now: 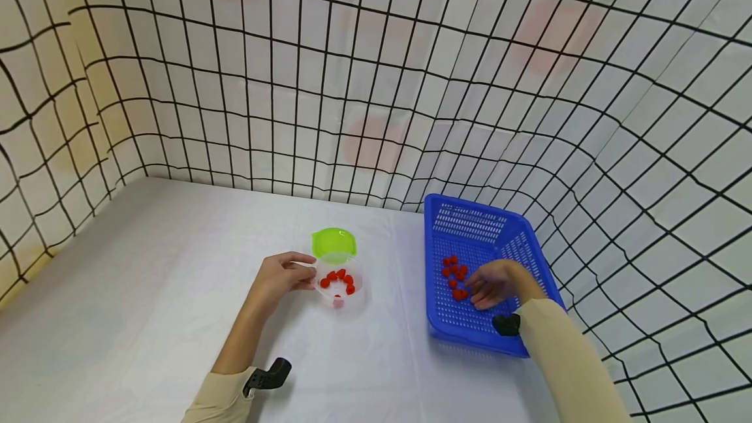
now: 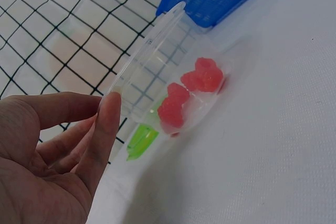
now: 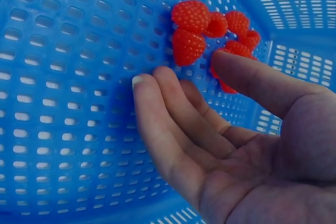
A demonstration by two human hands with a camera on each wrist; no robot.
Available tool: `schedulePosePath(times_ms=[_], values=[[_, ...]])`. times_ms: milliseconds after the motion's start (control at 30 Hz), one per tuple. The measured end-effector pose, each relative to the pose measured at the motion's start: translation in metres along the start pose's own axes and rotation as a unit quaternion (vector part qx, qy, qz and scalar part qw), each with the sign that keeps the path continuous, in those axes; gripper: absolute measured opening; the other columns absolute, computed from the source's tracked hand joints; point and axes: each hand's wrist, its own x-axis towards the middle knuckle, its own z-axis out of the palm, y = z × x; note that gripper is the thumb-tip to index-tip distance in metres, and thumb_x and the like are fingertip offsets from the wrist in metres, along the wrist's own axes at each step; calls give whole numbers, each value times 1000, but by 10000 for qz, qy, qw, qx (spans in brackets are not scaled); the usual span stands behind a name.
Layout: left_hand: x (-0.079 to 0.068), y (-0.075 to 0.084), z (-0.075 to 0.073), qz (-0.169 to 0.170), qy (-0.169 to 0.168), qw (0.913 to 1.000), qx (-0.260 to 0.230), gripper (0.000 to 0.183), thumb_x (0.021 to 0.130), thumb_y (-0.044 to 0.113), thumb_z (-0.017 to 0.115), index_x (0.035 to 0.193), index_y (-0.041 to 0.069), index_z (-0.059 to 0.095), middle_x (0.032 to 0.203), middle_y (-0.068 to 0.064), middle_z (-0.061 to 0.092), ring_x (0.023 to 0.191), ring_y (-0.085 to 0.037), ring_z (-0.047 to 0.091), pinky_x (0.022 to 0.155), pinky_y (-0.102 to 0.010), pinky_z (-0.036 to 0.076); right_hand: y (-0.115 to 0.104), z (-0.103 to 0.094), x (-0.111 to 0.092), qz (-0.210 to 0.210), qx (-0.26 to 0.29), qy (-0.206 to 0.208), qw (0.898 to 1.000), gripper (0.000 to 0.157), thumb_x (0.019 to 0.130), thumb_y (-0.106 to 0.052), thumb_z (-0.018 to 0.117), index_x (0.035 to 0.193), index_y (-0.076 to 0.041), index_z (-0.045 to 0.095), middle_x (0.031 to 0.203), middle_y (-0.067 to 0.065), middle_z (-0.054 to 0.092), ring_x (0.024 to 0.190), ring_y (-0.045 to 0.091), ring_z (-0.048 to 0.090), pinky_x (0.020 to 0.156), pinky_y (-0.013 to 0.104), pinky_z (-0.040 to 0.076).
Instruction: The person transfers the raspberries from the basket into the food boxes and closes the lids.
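A clear round plastic tub stands on the white table with several red raspberries inside. My left hand pinches the tub's rim between thumb and fingers; the left wrist view shows the pinch at the rim of the tub. Inside the blue basket my right hand reaches down beside a cluster of raspberries. In the right wrist view that hand has its fingers and thumb apart with nothing between them, close to the raspberries.
A bright green lid lies just behind the tub. Black wire netting over a white backing rises at the back and both sides of the table. The basket stands near the right-hand netting.
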Motion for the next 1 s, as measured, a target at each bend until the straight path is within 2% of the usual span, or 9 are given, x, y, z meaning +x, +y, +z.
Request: schedulePosePath(times_ms=[200, 467, 733, 1000], values=[[1, -1, 0, 2, 16, 10000, 15, 32, 95, 14, 70, 122, -3, 67, 96, -18, 73, 71, -20, 74, 77, -30, 63, 0, 2, 4, 75, 81, -76, 9999, 33, 101, -17, 61, 117, 12, 62, 97, 22, 73, 80, 25, 75, 84, 37, 63], [1, -1, 0, -18, 49, 10000, 67, 30, 95, 14, 70, 121, -2, 68, 91, -13, 73, 71, -20, 74, 77, -28, 63, -2, 3, 7, 154, 264, 39, 9995, 31, 98, -14, 66, 119, 8, 65, 94, 22, 73, 79, 27, 76, 83, 37, 63], [2, -3, 0, 43, 31, 10000, 29, 30, 94, 12, 70, 121, -3, 67, 90, -13, 73, 69, -19, 73, 74, -29, 63, 1, 3, 5, 42, 247, 12, 9997, 24, 99, -14, 63, 111, 7, 68, 91, 19, 73, 76, 24, 75, 82, 35, 63], [2, -2, -1, 34, 60, 10000, 32, 30, 95, 12, 70, 120, -3, 68, 91, -14, 73, 69, -19, 73, 73, -28, 63, 1, -3, -1, -189, 229, 194, 9994, 29, 100, -14, 61, 119, 8, 66, 96, 19, 71, 79, 23, 74, 83, 34, 63]])
